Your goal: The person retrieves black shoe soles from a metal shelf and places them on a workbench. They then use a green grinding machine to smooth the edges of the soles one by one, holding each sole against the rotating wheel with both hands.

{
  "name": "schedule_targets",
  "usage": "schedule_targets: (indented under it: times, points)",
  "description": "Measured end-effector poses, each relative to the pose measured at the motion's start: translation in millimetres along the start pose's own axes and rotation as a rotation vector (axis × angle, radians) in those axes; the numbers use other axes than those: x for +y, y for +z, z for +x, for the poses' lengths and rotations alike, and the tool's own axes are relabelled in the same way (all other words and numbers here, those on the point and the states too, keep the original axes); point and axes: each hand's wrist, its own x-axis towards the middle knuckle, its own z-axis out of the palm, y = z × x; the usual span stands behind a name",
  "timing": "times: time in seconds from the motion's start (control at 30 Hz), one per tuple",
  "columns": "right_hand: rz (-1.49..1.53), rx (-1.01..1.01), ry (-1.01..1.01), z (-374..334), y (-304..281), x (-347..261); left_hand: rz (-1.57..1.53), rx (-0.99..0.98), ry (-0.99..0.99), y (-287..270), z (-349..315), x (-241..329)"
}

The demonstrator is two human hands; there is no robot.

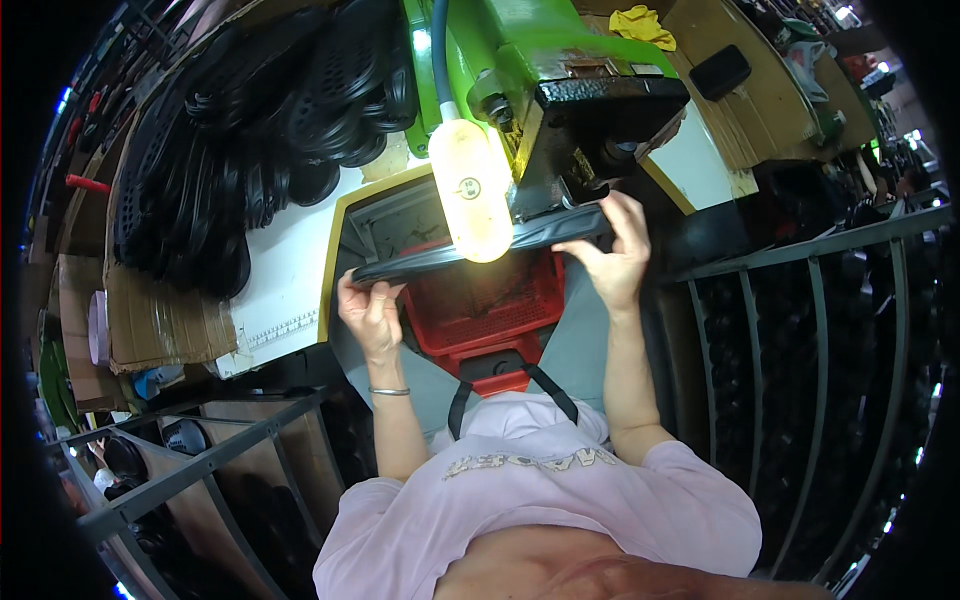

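Note:
A long, thin black shoe sole (pixel 545 233) is stretched crosswise between my hands, seen almost edge-on. My left hand (pixel 372 315) pinches its left end between thumb and fingers; a metal bracelet circles that wrist. At the right end, my right hand (pixel 612 262) grips it with the thumb below and the fingers over the top. The sole's far edge is close under the black head (pixel 600 115) of a green machine (pixel 545 40); whether they touch, I cannot tell. A lit lamp (pixel 468 190) hides part of the sole's middle.
Many black soles (pixel 290 110) are piled in a cardboard box (pixel 165 325) on the white tabletop (pixel 290 265) at left. A red basket (pixel 490 355) sits between my knees. Metal racks (pixel 820 330) flank me. A yellow cloth (pixel 643 27) and a black flat object (pixel 720 70) lie at far right.

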Motion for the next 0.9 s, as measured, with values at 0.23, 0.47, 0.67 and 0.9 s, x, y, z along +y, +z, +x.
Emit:
schedule_targets:
  times: [0.23,0.47,0.67,0.9]
  points:
    - [0.257,-0.198,0.202,-16.0,0.3,-0.5,0.193,0.037,-0.12,-38.5,-9.5,10.0]
    - [0.041,0.073,0.074,22.5,-165.6,-25.8,0.19,-0.165,-0.288,14.2,-29.8,-26.0]
    - [-0.512,0.171,-0.413,89.5,-117.8,63.9,0.349,0.024,-0.239,48.2,3.4,-42.4]
    - [-0.313,-0.068,-0.269,111.9,-43.9,236.0,1.073,-0.015,0.872,122.4,103.7,40.4]
